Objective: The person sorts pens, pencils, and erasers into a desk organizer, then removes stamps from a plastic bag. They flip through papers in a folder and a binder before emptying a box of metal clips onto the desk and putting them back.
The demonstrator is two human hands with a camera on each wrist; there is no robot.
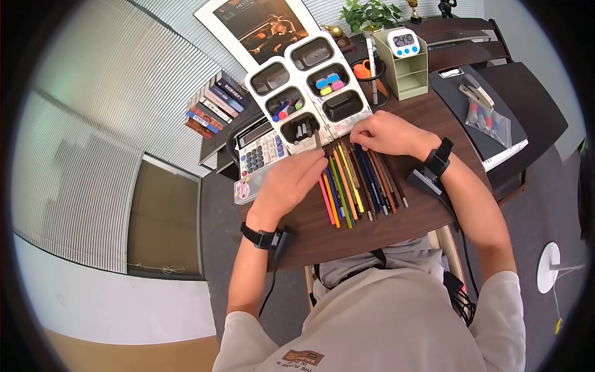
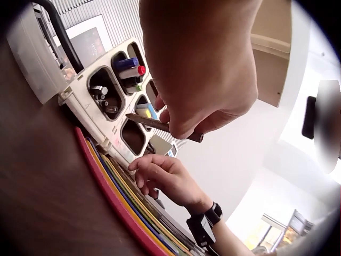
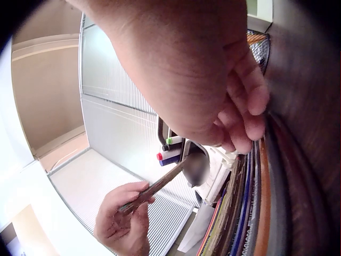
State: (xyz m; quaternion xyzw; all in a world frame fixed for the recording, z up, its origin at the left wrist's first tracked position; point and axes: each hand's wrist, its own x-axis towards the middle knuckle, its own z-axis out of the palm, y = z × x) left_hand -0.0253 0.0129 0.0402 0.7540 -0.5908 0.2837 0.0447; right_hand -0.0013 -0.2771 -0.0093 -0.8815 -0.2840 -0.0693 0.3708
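A dark brown pencil point(image 2: 149, 122) is pinched between the thumb and fingers of my left hand point(image 1: 288, 180). In the right wrist view one end of this pencil point(image 3: 160, 184) points at the compartment holding grey-capped pens. That compartment is the near left one of the white organizer point(image 1: 304, 147). My right hand point(image 1: 393, 133), its fingers loosely bent, rests at the far ends of a row of colored pencils point(image 1: 347, 186), beside the organizer's near right corner. Nothing shows in its grasp. The row lies side by side on the brown table, from pink at left to dark at right.
Left of the organizer are a calculator point(image 1: 263, 152) and a clear box point(image 1: 246, 191). Behind the right hand stand a mesh cup point(image 1: 379, 93) with orange scissors and a green holder point(image 1: 412, 80) with a timer. A pouch point(image 1: 489, 124) lies on a dark folder at right.
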